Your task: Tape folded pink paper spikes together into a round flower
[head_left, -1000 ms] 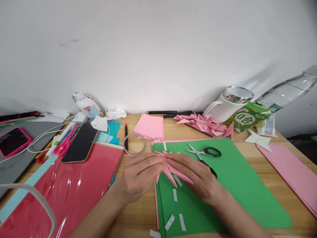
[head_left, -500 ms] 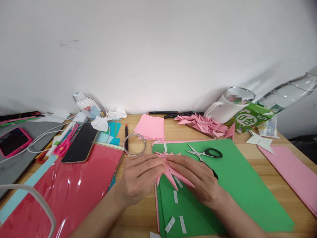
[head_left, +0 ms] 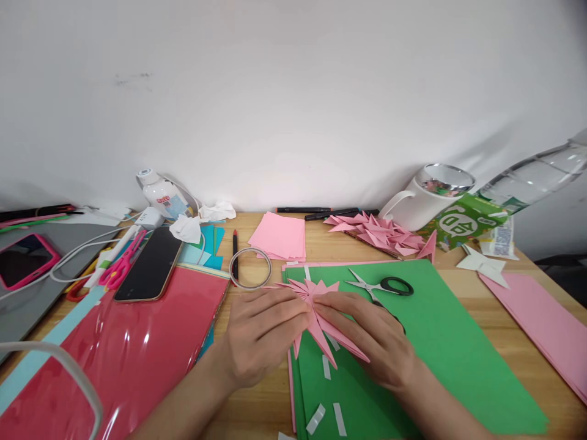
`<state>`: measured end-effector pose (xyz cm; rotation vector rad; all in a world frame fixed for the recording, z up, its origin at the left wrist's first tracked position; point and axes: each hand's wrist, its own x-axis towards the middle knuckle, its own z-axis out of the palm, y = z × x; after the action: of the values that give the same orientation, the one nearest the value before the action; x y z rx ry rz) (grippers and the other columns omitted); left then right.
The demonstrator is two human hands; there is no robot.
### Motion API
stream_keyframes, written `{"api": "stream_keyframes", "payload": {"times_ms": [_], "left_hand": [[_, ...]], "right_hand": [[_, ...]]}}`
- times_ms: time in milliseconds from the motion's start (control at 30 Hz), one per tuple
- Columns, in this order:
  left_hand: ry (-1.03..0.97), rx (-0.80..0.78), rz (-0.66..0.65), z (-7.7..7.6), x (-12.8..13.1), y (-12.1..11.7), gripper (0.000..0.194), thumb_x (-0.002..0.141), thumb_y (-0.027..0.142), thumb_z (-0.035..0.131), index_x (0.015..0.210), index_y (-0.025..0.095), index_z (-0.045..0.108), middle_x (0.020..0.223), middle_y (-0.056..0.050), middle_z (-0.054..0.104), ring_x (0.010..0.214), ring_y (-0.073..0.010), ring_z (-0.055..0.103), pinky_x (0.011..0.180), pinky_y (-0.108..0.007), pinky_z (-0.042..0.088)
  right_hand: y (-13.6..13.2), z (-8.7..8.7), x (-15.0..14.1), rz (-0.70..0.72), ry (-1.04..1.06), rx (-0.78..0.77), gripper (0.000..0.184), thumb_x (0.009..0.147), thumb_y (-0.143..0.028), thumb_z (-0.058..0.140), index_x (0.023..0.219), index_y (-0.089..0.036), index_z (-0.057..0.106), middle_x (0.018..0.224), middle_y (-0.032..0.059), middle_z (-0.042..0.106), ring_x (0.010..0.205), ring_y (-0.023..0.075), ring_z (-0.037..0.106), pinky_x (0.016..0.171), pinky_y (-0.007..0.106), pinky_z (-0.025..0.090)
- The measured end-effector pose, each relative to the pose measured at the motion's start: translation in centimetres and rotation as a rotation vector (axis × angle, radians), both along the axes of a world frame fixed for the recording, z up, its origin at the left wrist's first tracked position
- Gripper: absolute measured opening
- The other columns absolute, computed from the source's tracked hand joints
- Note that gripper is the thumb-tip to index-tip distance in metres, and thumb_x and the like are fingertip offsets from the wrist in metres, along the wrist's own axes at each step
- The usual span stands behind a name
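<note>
A pink folded paper flower (head_left: pixel 320 330) with several long pointed petals is held between both hands above the green paper. My left hand (head_left: pixel 268 330) is closed on its left side, fingertips pressed near the centre. On the opposite side, my right hand (head_left: pixel 367 330) grips it, fingers bent over the petals and tips close to the middle. Both thumbs are hidden. Beneath lies a stack of green paper (head_left: pixel 440 354) with white tape strips (head_left: pixel 339 419) along its left part. Black-handled scissors (head_left: pixel 380 285) rest partly open on the green sheet, just beyond my right hand.
Pink paper squares (head_left: pixel 278 236), a tape ring (head_left: pixel 250 267) and a pen (head_left: pixel 235 258) lie ahead. Folded pink pieces (head_left: pixel 380 232) sit before a white mug (head_left: pixel 415 201). At left are a phone (head_left: pixel 149 266) and red paper (head_left: pixel 137 348); pink sheets (head_left: pixel 536 324) are at right.
The paper flower has tilted and spread, so more of its petals and centre show. Its lower points reach further toward me. Both hands keep their grip, the right one shifting slightly right and down.
</note>
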<state>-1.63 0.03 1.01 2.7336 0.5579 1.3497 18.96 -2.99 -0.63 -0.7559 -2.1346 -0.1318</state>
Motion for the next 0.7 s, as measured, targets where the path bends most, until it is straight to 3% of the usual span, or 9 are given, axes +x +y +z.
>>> {"api": "stream_keyframes", "payload": {"times_ms": [467, 700], "left_hand": [[0.006, 0.014, 0.034, 0.1, 0.1, -0.1, 0.012, 0.082, 0.005, 0.057, 0.090, 0.011, 0.065, 0.088, -0.006, 0.074, 0.087, -0.0162, 0.069, 0.076, -0.028, 0.058], [-0.038, -0.127, 0.021, 0.5, 0.5, 0.2, 0.016, 0.081, 0.003, 0.056, 0.089, 0.014, 0.064, 0.082, -0.006, 0.074, 0.081, -0.0152, 0.069, 0.074, -0.027, 0.058]], "right_hand": [[-0.2, -0.7, -0.1, 0.019, 0.024, -0.058, 0.034, 0.093, -0.005, 0.036, 0.122, -0.007, 0.054, 0.106, 0.0161, 0.068, 0.108, 0.0197, 0.061, 0.091, 0.033, 0.053], [0.2, -1.9, 0.0, 0.044, 0.022, -0.210, 0.035, 0.093, -0.007, 0.039, 0.125, -0.013, 0.049, 0.111, 0.0145, 0.065, 0.108, 0.0195, 0.060, 0.093, 0.035, 0.052]]}}
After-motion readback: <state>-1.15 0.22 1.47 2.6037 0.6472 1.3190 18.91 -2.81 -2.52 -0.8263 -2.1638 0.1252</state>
